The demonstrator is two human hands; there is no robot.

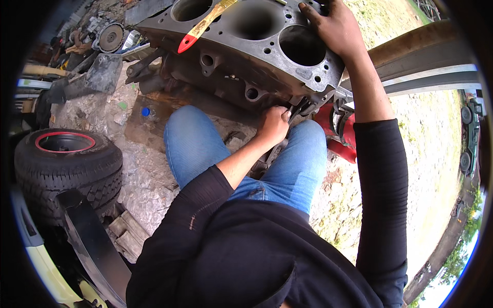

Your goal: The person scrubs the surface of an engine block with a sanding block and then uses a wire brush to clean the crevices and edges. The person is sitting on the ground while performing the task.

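An engine block (254, 48) with large cylinder bores lies before me at the top, its flat face up. My right hand (333, 27) rests on the block's far right corner, fingers spread beside a bore. Low at the block's near side, my left hand (274, 125) is closed around something dark and narrow, mostly hidden by the fingers; what it is I cannot tell. A paintbrush (200, 29) with a red-tipped wooden handle lies across the top face, its handle end jutting over the near edge.
At the left lies a tyre (69, 169) on a red-rimmed wheel, near a dark metal beam (94, 246). Metal beams (420, 65) stretch off to the right. Red objects (339, 131) stand by my knee. A blue-capped bottle (146, 112) and engine parts (111, 37) are at the left.
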